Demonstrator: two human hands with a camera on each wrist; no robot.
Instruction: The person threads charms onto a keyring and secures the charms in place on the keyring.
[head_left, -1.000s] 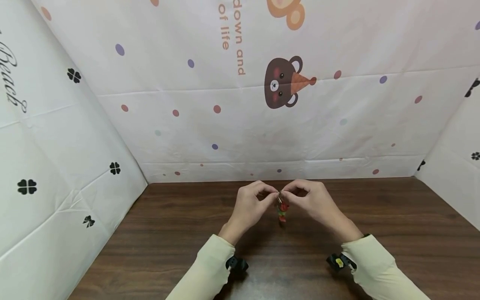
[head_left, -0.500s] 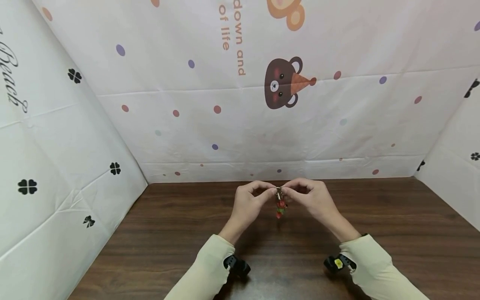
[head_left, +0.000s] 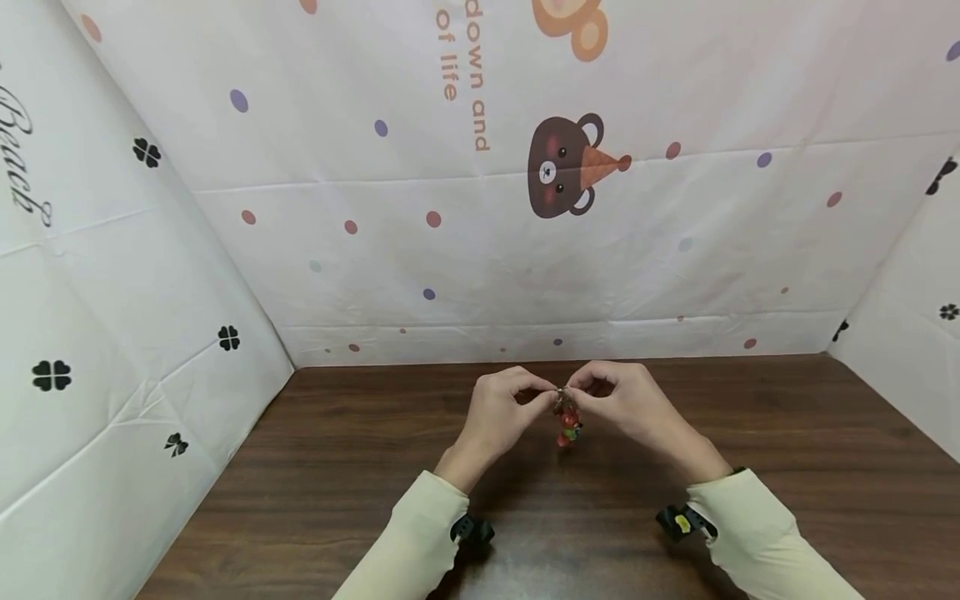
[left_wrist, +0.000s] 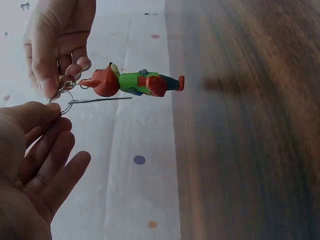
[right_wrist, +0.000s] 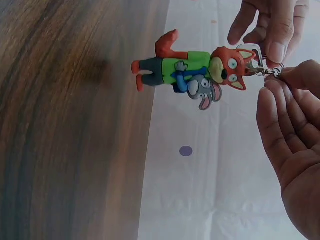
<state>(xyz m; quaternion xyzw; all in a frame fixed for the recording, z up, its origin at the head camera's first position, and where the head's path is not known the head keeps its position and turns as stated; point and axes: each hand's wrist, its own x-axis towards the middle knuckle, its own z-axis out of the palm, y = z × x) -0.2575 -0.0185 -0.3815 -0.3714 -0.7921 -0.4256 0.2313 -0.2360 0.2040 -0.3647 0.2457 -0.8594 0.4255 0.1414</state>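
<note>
A fox figure keychain [head_left: 567, 425] hangs between my two hands above the table. In the right wrist view the fox [right_wrist: 195, 59] wears a green shirt and holds a grey rabbit [right_wrist: 200, 87]. My left hand [head_left: 497, 417] pinches the split ring [left_wrist: 65, 109] between thumb and forefinger. Opposite it, my right hand [head_left: 633, 408] pinches the short chain [right_wrist: 272, 72] at the ring. A thin metal piece [left_wrist: 100, 100], seen edge-on, also hangs from the ring; its kind is unclear. Fingertips partly hide the ring.
Under the hands lies a dark brown wooden table [head_left: 360, 467]. White printed cloth [head_left: 345, 275] rises behind its back edge, with more cloth on both sides. A small black wrist camera [head_left: 472, 530] sits at the left cuff, another [head_left: 678, 523] at the right.
Both hands rose slightly with the keychain, then came back down. The figure has swung and turned a little. Both hands keep their pinch.
</note>
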